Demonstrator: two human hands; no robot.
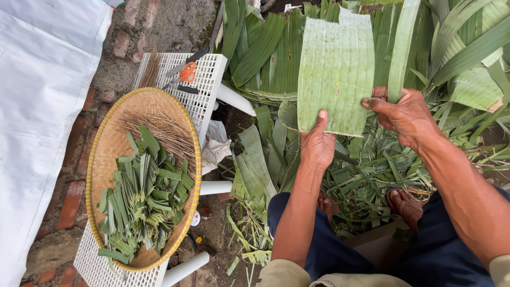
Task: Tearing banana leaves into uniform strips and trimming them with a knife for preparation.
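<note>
Just above the knees, both forearms reach forward and the hands hold up a broad leaf (336, 74), a pale green, ribbed sheet with squared edges. The left hand (317, 144) pinches its lower left corner, thumb pressed flat on the face and fingers hidden behind. The right hand (405, 114) grips the lower right edge, knuckles up, and a narrow strip (401, 48) of darker leaf runs up from the same grasp. Below the hands, bare feet (406, 204) rest among thin, curling scraps (366, 180). To the left, a round woven tray (109, 146) with a yellow rim sits on an overturned white plastic stool (204, 74); it holds folded green pieces (143, 204) and a fan of brown sticks (167, 130). Orange-handled scissors (183, 74) lie on the stool further off. Beyond, long glossy leaves (265, 53) are stacked.
</note>
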